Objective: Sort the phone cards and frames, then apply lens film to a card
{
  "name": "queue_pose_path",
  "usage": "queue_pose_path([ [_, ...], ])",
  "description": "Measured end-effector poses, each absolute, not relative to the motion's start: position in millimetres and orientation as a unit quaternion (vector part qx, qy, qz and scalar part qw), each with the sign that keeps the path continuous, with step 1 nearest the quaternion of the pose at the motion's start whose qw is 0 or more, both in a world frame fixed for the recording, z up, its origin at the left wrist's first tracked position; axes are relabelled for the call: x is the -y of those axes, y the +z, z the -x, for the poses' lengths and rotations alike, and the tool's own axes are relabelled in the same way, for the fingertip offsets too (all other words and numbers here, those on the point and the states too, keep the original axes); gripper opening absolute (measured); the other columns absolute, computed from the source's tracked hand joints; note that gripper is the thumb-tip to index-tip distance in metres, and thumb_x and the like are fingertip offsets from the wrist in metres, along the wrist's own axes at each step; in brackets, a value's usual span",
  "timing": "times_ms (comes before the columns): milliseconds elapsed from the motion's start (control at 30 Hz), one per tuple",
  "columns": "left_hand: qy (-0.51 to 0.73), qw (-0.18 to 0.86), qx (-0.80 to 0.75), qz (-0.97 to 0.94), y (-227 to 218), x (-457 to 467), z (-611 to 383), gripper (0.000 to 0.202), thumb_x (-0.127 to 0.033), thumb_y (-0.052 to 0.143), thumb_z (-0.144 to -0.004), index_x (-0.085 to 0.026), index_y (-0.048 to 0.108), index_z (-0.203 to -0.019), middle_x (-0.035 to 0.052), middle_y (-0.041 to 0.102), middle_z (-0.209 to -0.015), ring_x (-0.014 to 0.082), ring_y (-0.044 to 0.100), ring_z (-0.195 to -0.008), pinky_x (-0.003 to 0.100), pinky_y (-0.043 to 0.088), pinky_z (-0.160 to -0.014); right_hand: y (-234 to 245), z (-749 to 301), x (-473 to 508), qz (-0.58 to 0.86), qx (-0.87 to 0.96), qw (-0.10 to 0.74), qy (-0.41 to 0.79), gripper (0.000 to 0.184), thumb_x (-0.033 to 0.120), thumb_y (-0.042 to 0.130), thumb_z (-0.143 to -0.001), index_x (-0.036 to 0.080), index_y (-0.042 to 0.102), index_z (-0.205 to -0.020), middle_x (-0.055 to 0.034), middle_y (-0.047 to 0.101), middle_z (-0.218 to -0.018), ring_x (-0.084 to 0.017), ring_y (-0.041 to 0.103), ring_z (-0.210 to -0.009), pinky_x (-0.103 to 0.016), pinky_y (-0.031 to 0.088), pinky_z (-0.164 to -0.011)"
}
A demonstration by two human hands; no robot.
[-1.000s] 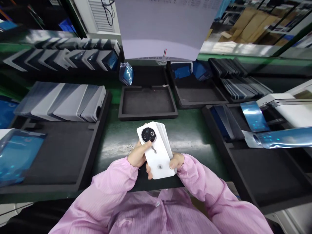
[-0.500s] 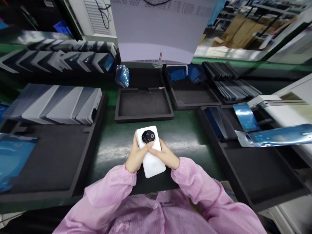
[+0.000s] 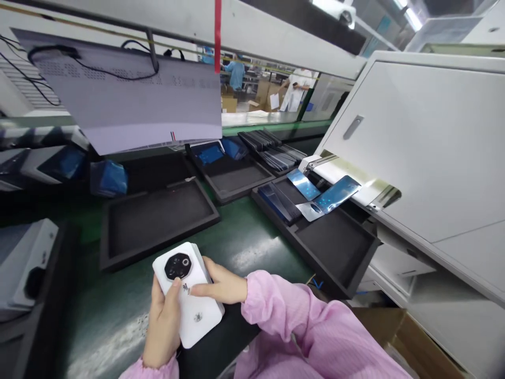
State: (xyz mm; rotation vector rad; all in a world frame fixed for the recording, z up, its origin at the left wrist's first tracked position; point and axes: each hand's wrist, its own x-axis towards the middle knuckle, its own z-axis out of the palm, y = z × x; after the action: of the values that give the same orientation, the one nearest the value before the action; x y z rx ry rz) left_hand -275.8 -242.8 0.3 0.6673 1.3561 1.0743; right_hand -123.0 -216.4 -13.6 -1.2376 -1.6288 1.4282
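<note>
Head cam: L hand (image 3: pixel 162 322) and R hand (image 3: pixel 221 285) grip white back-cover stack (image 3: pixel 197 316) tight at near tabletop (image 3: pixel 252 239) edge; best keep edges flush, thumbs off lens.

The tray (image 3: pixel 158 221) lies behind the stack of covers (image 3: pixel 201 321), the machine (image 3: pixel 414 158) to their right.

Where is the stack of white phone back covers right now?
Lower left of centre in the head view, the stack is held by the left hand and right hand, over the green belt, just this side of a black tray.
</note>
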Motion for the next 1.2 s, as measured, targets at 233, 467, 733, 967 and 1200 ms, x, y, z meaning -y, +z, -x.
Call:
queue_pose_path([
  [233,0.528,0.619,-0.524,-0.252,-4,235,274,0.059,-0.040,0.065,-0.080,-0.028,0.046,-0.134,0.0051,0.068,-0.116,0.0263,0.069,-0.095,0.038,0.057,-0.082,34,120,203,0.456,0.719,0.420,0.315,0.045,0.032,0.067,-0.080,0.022,0.053,-0.121,-0.0129,0.044,-0.136,-0.024,0.050,-0.121,-0.040,0.048,-0.096],
  [467,0.557,0.592,-0.490,-0.315,3,236,272,0.081,-0.038,0.066,-0.081,-0.026,0.023,-0.149,0.0114,0.053,-0.139,0.0242,0.065,-0.107,0.032,0.056,-0.082,48,135,189,0.475,0.750,0.374,0.267,0.020,0.028,0.066,-0.080,0.019,0.061,-0.098,-0.0136,0.053,-0.125,-0.026,0.053,-0.119,-0.041,0.050,-0.091],
  [733,0.559,0.574,-0.481,-0.357,-2,244,268,0.088,-0.040,0.064,-0.083,-0.024,0.012,-0.152,0.0114,0.042,-0.149,0.0249,0.053,-0.127,0.032,0.048,-0.100,44,136,182,0.491,0.691,0.405,0.342,0.011,0.023,0.068,-0.074,0.019,0.064,-0.083,-0.0102,0.058,-0.114,-0.022,0.060,-0.104,-0.031,0.052,-0.072],
  [967,0.541,0.552,-0.507,-0.380,-9,243,270,0.084,-0.039,0.062,-0.085,-0.025,0.014,-0.152,0.0107,0.033,-0.154,0.0269,0.042,-0.136,0.037,0.040,-0.108,36,132,175,0.485,0.656,0.418,0.399,0.015,0.027,0.072,-0.072,0.019,0.064,-0.081,-0.0093,0.060,-0.111,-0.020,0.062,-0.098,-0.030,0.054,-0.071],
  [1200,0.524,0.555,-0.529,-0.370,-6,241,271,0.081,-0.034,0.059,-0.086,-0.019,0.014,-0.152,0.0136,0.035,-0.153,0.0258,0.045,-0.134,0.036,0.043,-0.106,28,132,182,0.413,0.781,0.439,0.166,0.007,0.015,0.065,-0.080,0.019,0.062,-0.076,-0.0093,0.063,-0.113,-0.029,0.049,-0.125,-0.052,0.043,-0.102],
])
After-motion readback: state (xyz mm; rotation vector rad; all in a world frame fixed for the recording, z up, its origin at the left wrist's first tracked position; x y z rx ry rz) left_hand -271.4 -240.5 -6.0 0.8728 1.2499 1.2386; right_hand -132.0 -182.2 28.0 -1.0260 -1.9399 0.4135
